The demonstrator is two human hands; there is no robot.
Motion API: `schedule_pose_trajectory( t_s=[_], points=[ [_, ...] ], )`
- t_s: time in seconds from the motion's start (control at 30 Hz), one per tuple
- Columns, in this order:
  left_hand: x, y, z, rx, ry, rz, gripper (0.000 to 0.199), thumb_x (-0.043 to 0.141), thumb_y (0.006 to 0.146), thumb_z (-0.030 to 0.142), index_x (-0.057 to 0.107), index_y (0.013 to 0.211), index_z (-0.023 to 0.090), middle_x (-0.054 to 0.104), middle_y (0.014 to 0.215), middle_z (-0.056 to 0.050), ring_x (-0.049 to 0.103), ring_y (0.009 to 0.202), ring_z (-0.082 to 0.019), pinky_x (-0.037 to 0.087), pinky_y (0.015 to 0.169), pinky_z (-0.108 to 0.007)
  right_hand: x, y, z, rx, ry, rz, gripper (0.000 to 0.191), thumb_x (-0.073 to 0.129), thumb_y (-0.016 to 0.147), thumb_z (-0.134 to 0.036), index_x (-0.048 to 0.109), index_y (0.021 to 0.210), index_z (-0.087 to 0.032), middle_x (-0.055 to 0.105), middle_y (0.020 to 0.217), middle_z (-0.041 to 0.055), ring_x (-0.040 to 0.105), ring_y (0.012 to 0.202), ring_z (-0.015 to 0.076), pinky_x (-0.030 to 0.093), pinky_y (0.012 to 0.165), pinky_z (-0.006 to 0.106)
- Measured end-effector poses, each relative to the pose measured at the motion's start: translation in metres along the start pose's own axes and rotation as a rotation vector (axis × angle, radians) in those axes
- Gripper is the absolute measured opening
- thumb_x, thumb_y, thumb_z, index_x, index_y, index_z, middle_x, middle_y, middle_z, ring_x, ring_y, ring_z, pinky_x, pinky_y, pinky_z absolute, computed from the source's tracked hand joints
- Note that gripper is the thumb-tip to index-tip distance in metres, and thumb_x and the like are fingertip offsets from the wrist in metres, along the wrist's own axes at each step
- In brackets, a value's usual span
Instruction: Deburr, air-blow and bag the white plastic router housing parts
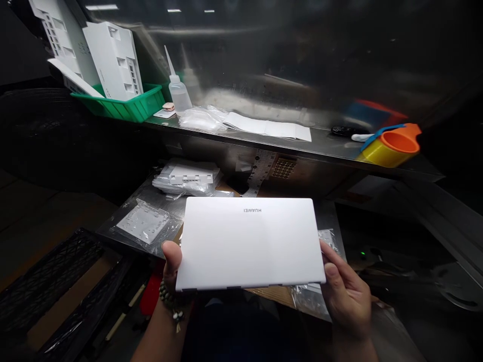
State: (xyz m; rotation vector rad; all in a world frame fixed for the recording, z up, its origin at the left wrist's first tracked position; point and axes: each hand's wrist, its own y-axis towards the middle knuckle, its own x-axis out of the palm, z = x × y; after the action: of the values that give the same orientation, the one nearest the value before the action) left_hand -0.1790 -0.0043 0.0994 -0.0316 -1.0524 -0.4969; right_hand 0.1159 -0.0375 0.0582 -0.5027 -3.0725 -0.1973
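White HUAWEI panel (249,246), seemingly being looked over, is above the surface (174,205), fingers of left hand (172,264) and right hand (347,286) gripping opposite ends; turning it calls for both.

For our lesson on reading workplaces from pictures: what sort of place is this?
Probably a workstation in a factory or workshop: white plastic housings stand in a green bin, a squeeze bottle sits on the metal shelf, and bagged parts lie on the bench below.
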Motion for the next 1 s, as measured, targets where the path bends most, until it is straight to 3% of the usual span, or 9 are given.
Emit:
schedule_pose_trajectory(
  t_s=[0.2, 0.37, 0.43, 0.53, 0.63, 0.73, 0.8, 0.9, 1.0],
  points=[
    [-0.011, -0.001, 0.002, -0.004, -0.088, -0.084, 0.099, 0.012, 0.080, 0.091, 0.052, 0.149, 0.031, 0.047, 0.159, -0.004, 0.017, 0.155, -0.037, 0.012, 0.125, -0.054, 0.005, 0.000, -0.001, 0.091, 0.123, -0.066, 0.041, 0.065, 0.096, -0.039, 0.065, 0.136, -0.032, 0.069, 0.136, 0.0080, 0.066, 0.123, 0.0284, 0.058, 0.097, 0.037],
    [-0.020, -0.002, 0.002, -0.030, -0.256, -0.099, 0.094, 0.017, 0.084, 0.088, 0.045, 0.153, 0.031, 0.054, 0.153, -0.003, 0.030, 0.151, -0.034, 0.017, 0.125, -0.049, 0.013, -0.001, -0.013, 0.096, 0.218, -0.095, 0.035, 0.063, 0.096, -0.040, 0.070, 0.129, -0.030, 0.069, 0.134, 0.0084, 0.066, 0.122, 0.0277, 0.058, 0.097, 0.038],
    [-0.019, -0.001, 0.001, -0.027, -0.260, -0.067, 0.093, 0.019, 0.084, 0.088, 0.045, 0.153, 0.031, 0.055, 0.152, -0.003, 0.036, 0.148, -0.034, 0.021, 0.124, -0.048, 0.015, 0.000, -0.018, 0.104, 0.253, -0.131, 0.038, 0.061, 0.097, -0.044, 0.068, 0.131, -0.028, 0.069, 0.133, 0.0105, 0.066, 0.120, 0.0294, 0.059, 0.094, 0.041],
    [-0.017, 0.000, 0.002, 0.023, -0.190, 0.077, 0.088, 0.024, 0.086, 0.086, 0.044, 0.153, 0.034, 0.064, 0.141, 0.002, 0.041, 0.145, -0.031, 0.027, 0.122, -0.045, 0.013, 0.011, -0.012, 0.119, 0.213, -0.176, 0.042, 0.058, 0.098, -0.049, 0.067, 0.131, -0.025, 0.071, 0.127, 0.0131, 0.070, 0.112, 0.0294, 0.060, 0.090, 0.044],
    [-0.017, 0.001, 0.012, 0.126, -0.066, 0.297, 0.076, 0.028, 0.091, 0.080, 0.038, 0.154, 0.041, 0.070, 0.133, 0.008, 0.040, 0.146, -0.027, 0.029, 0.121, -0.046, 0.008, 0.038, 0.021, 0.085, -0.057, -0.079, 0.041, 0.058, 0.097, -0.051, 0.070, 0.122, -0.022, 0.074, 0.119, 0.0116, 0.072, 0.104, 0.0258, 0.060, 0.090, 0.043],
    [-0.021, -0.003, 0.031, 0.295, 0.118, 0.501, 0.067, 0.031, 0.095, 0.073, 0.030, 0.157, 0.045, 0.061, 0.144, 0.009, 0.033, 0.150, -0.027, 0.030, 0.121, -0.050, 0.011, 0.066, 0.075, 0.063, -0.311, -0.013, 0.039, 0.063, 0.092, -0.054, 0.074, 0.095, -0.017, 0.076, 0.097, 0.0086, 0.071, 0.094, 0.0245, 0.060, 0.083, 0.040],
    [-0.026, -0.010, 0.047, 0.371, 0.232, 0.608, 0.066, 0.035, 0.096, 0.070, 0.025, 0.157, 0.047, 0.053, 0.152, 0.009, 0.027, 0.152, -0.029, 0.030, 0.121, -0.054, 0.022, 0.077, 0.110, 0.060, -0.384, -0.112, 0.033, 0.067, 0.092, -0.049, 0.072, 0.090, -0.015, 0.073, 0.090, 0.0050, 0.070, 0.087, 0.0214, 0.059, 0.079, 0.038],
    [-0.033, -0.025, 0.068, 0.385, 0.320, 0.735, 0.071, 0.038, 0.093, 0.074, 0.023, 0.157, 0.049, 0.051, 0.155, 0.010, 0.021, 0.154, -0.034, 0.030, 0.120, -0.060, 0.051, 0.082, 0.147, 0.015, -0.453, -0.280, 0.026, 0.064, 0.097, -0.039, 0.067, 0.110, -0.017, 0.069, 0.111, 0.0057, 0.068, 0.095, 0.0193, 0.059, 0.085, 0.039],
    [-0.033, -0.040, 0.079, 0.400, 0.329, 0.813, 0.072, 0.038, 0.091, 0.076, 0.026, 0.156, 0.049, 0.052, 0.153, 0.011, 0.021, 0.154, -0.035, 0.030, 0.120, -0.059, 0.090, 0.082, 0.165, -0.043, -0.489, -0.401, 0.031, 0.062, 0.098, -0.038, 0.063, 0.122, -0.019, 0.064, 0.126, 0.0082, 0.066, 0.106, 0.0224, 0.057, 0.091, 0.043]
  ],
)
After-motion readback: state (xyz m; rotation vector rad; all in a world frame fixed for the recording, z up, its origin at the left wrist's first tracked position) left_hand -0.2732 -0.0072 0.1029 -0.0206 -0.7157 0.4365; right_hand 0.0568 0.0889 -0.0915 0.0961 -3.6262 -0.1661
